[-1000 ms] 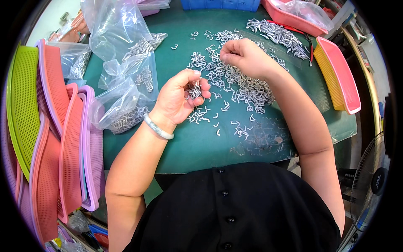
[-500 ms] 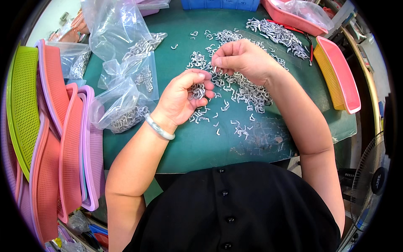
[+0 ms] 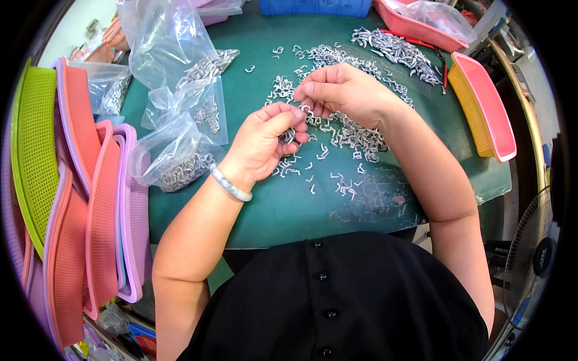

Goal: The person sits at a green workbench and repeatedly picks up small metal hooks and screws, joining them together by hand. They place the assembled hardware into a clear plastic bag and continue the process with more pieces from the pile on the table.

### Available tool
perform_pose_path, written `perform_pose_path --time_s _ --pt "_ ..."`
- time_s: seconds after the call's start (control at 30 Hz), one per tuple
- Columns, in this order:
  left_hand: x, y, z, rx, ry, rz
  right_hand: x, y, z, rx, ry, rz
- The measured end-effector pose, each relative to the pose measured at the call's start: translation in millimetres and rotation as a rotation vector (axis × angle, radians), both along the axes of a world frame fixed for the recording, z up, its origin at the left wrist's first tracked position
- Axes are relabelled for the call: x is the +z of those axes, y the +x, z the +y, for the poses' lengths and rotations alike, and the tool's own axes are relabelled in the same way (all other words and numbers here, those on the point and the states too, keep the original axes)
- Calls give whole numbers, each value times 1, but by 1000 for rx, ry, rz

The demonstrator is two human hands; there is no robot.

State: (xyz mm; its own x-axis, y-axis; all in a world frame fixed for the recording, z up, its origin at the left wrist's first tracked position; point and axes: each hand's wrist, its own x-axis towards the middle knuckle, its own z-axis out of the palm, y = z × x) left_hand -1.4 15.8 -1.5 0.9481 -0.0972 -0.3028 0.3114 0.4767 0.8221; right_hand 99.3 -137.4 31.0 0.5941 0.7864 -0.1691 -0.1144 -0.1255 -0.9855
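Note:
Small curved, hook-like grey metal pieces (image 3: 361, 135) lie in a loose heap on the green table. My left hand (image 3: 262, 138) is closed at the near left of this heap, with several of the same pieces (image 3: 287, 136) showing in its curled fingers. Thumb and index finger of that hand press together. Close to their tips, my right hand (image 3: 346, 93) hovers over the heap with thumb and fingers pinched. A small piece (image 3: 306, 109) shows between the two hands; which fingers grip it I cannot tell.
Clear plastic bags (image 3: 180, 159) of metal parts lie at left, beside stacked perforated plastic baskets (image 3: 102, 222). Thicker grey metal pieces (image 3: 397, 51) are piled far right near red-handled pliers (image 3: 444, 78). A pink-and-yellow basket (image 3: 481, 108) stands at right, a fan (image 3: 530, 259) below it.
My right hand has shifted slightly left and down, its fingertips meeting my left hand's. My left thumb and index finger have closed together. The metal piece in the right pinch shows less clearly.

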Motion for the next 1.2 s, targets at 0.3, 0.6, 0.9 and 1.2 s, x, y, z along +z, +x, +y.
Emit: perform_pose_path --time_s 0.3,0.6,0.9,1.2 --pt "3 -5 -6 -45 25 17 26 -1 -20 134 -180 -376" --pt "0 -3 -2 -94 -40 -8 46 -9 -149 224 -764 -608" --pt "12 -4 -27 -146 38 9 17 -24 -143 79 -513 -1050" --pt "25 10 -51 -173 101 11 -10 -13 -122 -63 -327 -1046"
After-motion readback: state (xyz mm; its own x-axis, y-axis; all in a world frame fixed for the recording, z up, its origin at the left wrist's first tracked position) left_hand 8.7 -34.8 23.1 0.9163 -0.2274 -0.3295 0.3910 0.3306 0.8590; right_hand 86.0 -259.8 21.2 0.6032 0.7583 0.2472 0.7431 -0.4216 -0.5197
